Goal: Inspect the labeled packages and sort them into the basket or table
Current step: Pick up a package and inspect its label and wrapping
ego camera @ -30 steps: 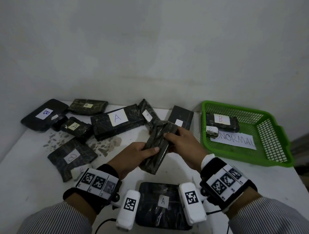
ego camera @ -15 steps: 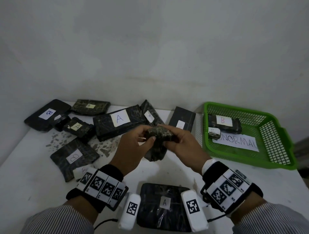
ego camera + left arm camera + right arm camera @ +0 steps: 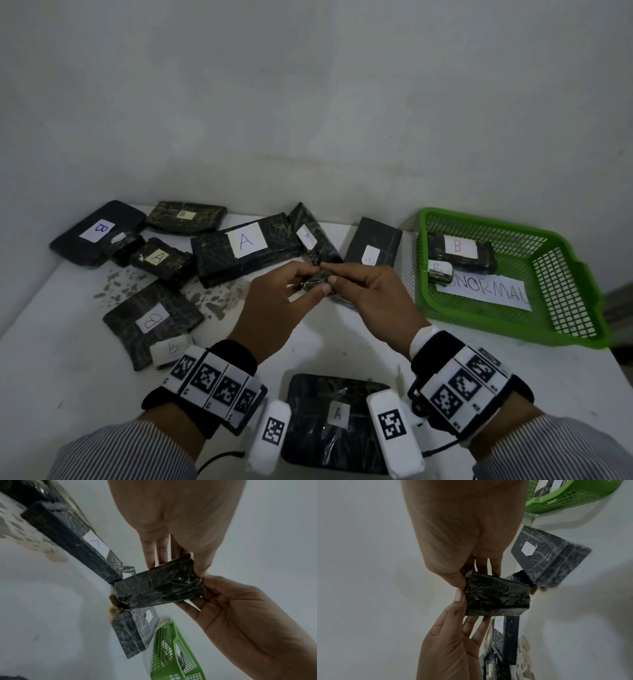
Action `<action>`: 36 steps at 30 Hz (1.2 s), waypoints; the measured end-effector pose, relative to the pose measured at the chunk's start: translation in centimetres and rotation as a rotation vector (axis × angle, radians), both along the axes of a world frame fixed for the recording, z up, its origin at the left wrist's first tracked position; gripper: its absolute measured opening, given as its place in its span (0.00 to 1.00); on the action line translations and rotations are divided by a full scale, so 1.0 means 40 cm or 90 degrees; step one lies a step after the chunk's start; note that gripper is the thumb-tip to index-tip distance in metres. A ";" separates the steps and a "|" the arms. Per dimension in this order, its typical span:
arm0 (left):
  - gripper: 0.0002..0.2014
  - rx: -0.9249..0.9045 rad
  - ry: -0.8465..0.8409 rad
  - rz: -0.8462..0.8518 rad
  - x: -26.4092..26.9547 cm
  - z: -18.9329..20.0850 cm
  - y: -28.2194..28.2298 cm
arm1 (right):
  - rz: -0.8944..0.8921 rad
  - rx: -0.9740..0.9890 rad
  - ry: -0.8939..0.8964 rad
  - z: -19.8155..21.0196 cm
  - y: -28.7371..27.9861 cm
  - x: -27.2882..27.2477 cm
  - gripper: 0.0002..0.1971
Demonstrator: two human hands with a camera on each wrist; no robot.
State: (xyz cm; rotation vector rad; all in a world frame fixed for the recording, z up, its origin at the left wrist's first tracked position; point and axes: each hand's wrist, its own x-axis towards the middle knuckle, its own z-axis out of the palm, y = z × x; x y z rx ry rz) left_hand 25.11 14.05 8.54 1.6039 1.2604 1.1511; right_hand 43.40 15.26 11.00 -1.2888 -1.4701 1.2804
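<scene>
Both hands hold one dark plastic-wrapped package (image 3: 315, 283) above the middle of the white table (image 3: 68, 359), turned end-on to the head camera. My left hand (image 3: 301, 291) pinches its near end between thumb and fingers. My right hand (image 3: 342, 278) pinches the same end from the right. The left wrist view shows the package (image 3: 159, 588) crumpled, no label facing it. In the right wrist view the package (image 3: 496, 597) is likewise unlabelled. The green basket (image 3: 422, 257) stands at the right, holding a package marked B (image 3: 459, 250), a small package (image 3: 440, 272) and a paper sign (image 3: 486, 294).
Several labelled packages lie on the table: a big A (image 3: 245, 246), a B (image 3: 96, 233) at far left, a B (image 3: 152, 320) at front left, a B (image 3: 371, 246) beside the basket, an A (image 3: 337, 414) between my wrists. The wall stands close behind.
The package lay lengthwise across both hands a second ago. It has been tipped up and turned end-on, and both hands have shifted to pinching its near end.
</scene>
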 end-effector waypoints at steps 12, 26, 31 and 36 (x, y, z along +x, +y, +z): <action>0.16 -0.264 -0.321 0.233 -0.033 0.003 0.032 | 0.031 -0.141 -0.077 -0.029 -0.006 0.042 0.24; 0.14 -0.417 -0.224 0.146 -0.001 0.028 0.014 | -0.071 0.108 -0.230 0.025 -0.001 0.014 0.15; 0.23 -0.478 -0.310 -0.008 0.028 0.053 0.014 | 0.058 0.101 -0.235 0.028 -0.019 0.000 0.29; 0.24 -0.462 -0.502 -0.007 0.012 0.036 0.026 | 0.070 0.054 -0.210 0.035 -0.023 0.011 0.27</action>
